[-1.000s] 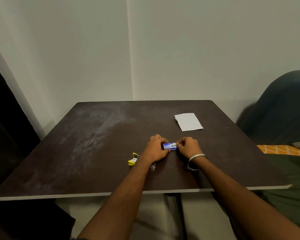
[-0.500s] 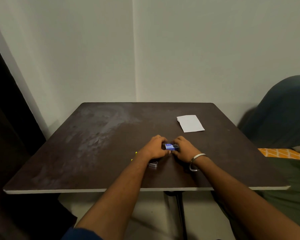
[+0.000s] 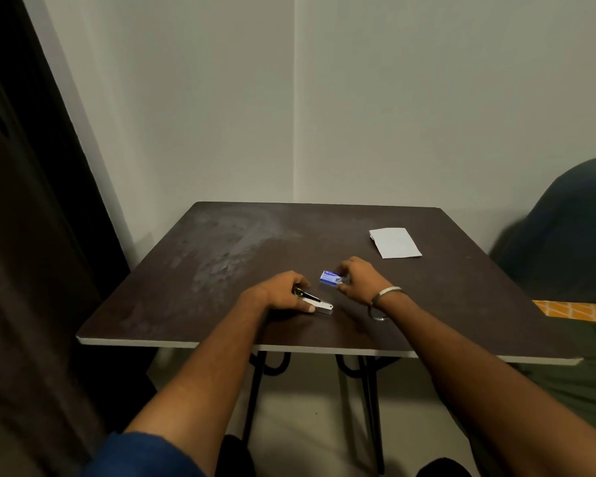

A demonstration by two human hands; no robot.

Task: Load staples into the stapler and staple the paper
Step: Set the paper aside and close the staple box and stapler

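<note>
Two hands work near the front edge of a dark brown table (image 3: 221, 256), which stands in a wall corner. At far left a dark curtain (image 3: 31, 235) hangs close beside the table's left edge. The left part of the tabletop is bare, with pale, dusty smears running toward the far edge.

Moving right, the left hand (image 3: 283, 292) lies low on the table, its fingers curled over the rear of the small stapler (image 3: 315, 302), gripping it. The stapler's yellow-and-black end shows under the fingers, and its silver metal end pokes out to the right, lying on the surface a little back from the front edge. A blue sleeve (image 3: 141, 456) shows at the bottom of the left arm.

Just right of the stapler, with a narrow gap of bare table between, the right hand (image 3: 358, 278) pinches the right end of the blue staple box (image 3: 331, 277) between thumb and fingers; whether the box touches the table I cannot tell. A metal bangle (image 3: 386, 291) circles that wrist.

Farther right and toward the back lies the white paper (image 3: 394, 242), flat, well apart from both hands and near the right edge. Beyond that edge sit a dark blue rounded shape (image 3: 565, 242) and an orange patterned strip (image 3: 578, 311).
</note>
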